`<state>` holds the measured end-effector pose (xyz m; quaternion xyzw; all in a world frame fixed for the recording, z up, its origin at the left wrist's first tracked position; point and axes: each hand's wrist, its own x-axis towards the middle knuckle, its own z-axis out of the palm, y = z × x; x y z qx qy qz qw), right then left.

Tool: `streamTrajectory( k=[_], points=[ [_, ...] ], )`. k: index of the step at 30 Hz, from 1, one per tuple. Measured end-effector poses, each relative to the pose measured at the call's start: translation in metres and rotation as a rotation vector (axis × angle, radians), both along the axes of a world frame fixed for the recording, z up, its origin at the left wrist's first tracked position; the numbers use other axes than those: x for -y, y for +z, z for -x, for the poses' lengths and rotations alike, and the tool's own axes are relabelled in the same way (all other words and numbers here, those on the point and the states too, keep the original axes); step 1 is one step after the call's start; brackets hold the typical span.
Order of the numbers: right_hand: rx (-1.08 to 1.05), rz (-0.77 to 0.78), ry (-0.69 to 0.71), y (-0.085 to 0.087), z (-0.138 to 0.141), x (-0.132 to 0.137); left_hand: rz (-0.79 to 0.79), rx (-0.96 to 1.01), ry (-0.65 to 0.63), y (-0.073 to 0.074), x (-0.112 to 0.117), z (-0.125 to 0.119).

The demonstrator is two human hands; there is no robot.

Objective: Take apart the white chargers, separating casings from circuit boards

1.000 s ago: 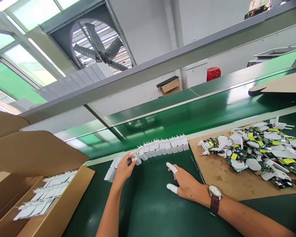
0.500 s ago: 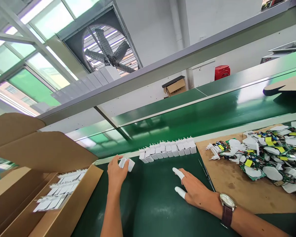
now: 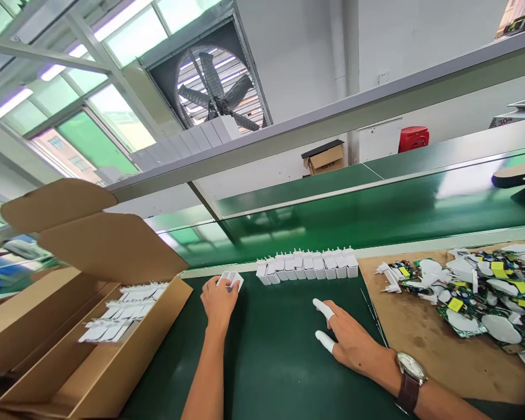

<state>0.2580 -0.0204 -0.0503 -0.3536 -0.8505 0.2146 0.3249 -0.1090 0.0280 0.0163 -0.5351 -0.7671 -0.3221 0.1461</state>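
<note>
My left hand [image 3: 219, 300] is closed around a white plastic charger housing [image 3: 235, 277], just left of a row of similar housings. The top of the held piece looks open, with a hollow inside; my fingers cover the rest. Several white charger housings [image 3: 306, 267] stand side by side along the far edge of the dark green work surface, thin prongs or wires sticking up from them. My right hand [image 3: 345, 335] hovers over the green surface with nothing in it. Its thumb and index finger wear white finger cots and are spread apart.
At left stands an open cardboard box [image 3: 149, 344] with rows of white housings [image 3: 125, 312]. On the right, a brown cardboard sheet [image 3: 415, 356] carries a heap of circuit boards [image 3: 485, 291] with white parts. Thin dark wires [image 3: 374, 315] lie beside it. A green conveyor [image 3: 376, 204] runs behind.
The view has swung left, so the scene sits further right. My left hand has turned the housing, and its hollow top now faces me. My right hand keeps its spread pose.
</note>
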Motion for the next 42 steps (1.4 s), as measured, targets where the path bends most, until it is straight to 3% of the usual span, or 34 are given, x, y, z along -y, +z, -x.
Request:
streamTrajectory(
  k=[5, 8, 11, 14, 16, 19, 22, 26, 29, 35, 42],
  points=[
    [0.113, 0.106, 0.032, 0.019, -0.001, 0.002, -0.239, 0.014, -0.121, 0.030, 0.013, -0.034],
    [0.181, 0.131, 0.024, 0.029, -0.002, 0.002, -0.334, 0.041, -0.370, 0.045, 0.021, -0.072],
    [0.244, 0.084, 0.042, 0.041, -0.004, 0.001, -0.231, 0.009, -0.721, 0.038, 0.025, -0.113],
    [0.345, -0.011, 0.042, 0.059, -0.016, -0.006, -0.082, 0.005, -0.924, 0.015, 0.026, -0.140],
    [0.428, -0.060, -0.025, 0.075, -0.030, -0.014, -0.009, 0.023, -0.954, 0.000, 0.026, -0.146],
    [0.580, -0.027, -0.248, 0.098, -0.063, -0.027, 0.068, 0.056, -0.966, -0.012, 0.030, -0.139],
    [0.696, 0.045, -0.464, 0.113, -0.102, -0.034, 0.105, 0.102, -0.960, -0.015, 0.035, -0.130],
    [0.764, 0.099, -0.614, 0.119, -0.138, -0.038, 0.107, 0.168, -0.966, -0.016, 0.036, -0.128],
    [0.775, 0.138, -0.667, 0.117, -0.144, -0.049, 0.087, 0.191, -0.998, -0.018, 0.036, -0.131],
    [0.691, 0.254, -0.682, 0.107, -0.130, -0.084, 0.109, 0.198, -1.004, -0.020, 0.037, -0.129],
    [0.410, 0.326, -0.738, 0.110, -0.138, -0.103, 0.079, 0.182, -1.011, -0.020, 0.037, -0.124]
  ],
)
